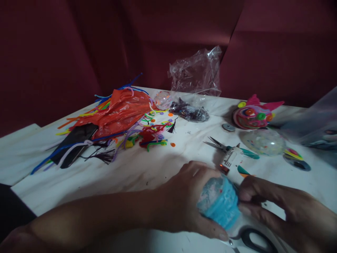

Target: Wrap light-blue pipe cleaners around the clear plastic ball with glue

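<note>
My left hand (193,196) is closed round a clear rounded piece wrapped in a light blue band (223,205), which looks soft like clay. At its right side, the thumb and fingertips of my right hand (265,203) are pinched together against the blue edge. Whatever sits between those fingertips is hidden. Black-handled scissors (256,240) lie on the table just below the blue piece, partly under my right hand. Beyond my hands, green-handled scissors (250,153) rest beside a small white printed box (233,160).
Red plastic (123,109), pipe cleaners and a black phone-like slab (76,144) are heaped at left. A clear bag (196,75) stands at the back. On the right are a decorated pink animal head (252,114), a clear dome (265,142) and a translucent bag (318,119).
</note>
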{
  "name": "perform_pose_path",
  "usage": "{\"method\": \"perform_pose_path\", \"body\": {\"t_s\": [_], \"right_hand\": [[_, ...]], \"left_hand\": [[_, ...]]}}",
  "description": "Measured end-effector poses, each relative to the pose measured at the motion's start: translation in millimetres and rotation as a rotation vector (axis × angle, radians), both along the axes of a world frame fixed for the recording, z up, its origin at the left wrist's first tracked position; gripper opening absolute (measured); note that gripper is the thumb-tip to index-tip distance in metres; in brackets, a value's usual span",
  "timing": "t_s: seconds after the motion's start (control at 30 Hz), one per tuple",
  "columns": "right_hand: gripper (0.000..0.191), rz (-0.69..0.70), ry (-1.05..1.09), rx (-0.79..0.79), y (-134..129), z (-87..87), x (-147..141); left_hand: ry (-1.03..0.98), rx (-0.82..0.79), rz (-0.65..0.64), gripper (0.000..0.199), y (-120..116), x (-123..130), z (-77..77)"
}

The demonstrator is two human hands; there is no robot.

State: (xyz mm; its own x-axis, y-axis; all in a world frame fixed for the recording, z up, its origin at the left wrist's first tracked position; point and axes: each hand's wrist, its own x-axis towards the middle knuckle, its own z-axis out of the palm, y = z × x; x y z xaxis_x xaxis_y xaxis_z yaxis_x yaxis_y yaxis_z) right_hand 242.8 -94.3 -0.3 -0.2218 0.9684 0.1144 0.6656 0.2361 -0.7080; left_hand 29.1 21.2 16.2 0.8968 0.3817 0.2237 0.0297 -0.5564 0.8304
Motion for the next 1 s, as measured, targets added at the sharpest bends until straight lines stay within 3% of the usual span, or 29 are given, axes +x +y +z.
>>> {"method": "perform_pose_path", "body": {"t_s": [0.1,0.33,0.5,0.63,0.87,1.0], "right_hand": [[0.015,0.075,0.024,0.083,5.1,0.7,1.4],[0.023,0.030,-0.073,0.130,11.3,3.8,-4.8],[0.019,0.076,-0.096,0.164,10.9,10.1,-15.9],[0.019,0.097,-0.056,0.180,11.6,12.8,-18.9],[0.014,0.049,-0.132,0.295,18.0,14.6,-15.7],[0.017,-0.026,-0.066,0.264,20.6,6.8,-17.1]], "left_hand": [[-0.018,-0.012,-0.006,0.076,-0.3,0.7,-1.1],[-0.071,-0.166,0.044,0.071,-3.9,1.9,2.6],[-0.019,-0.006,0.109,0.056,-5.3,2.3,6.9],[0.031,0.100,0.095,0.064,-1.9,1.5,7.3],[0.059,0.112,0.057,0.067,3.9,1.3,9.5],[0.081,-0.021,0.128,0.066,6.7,1.5,10.4]]}}
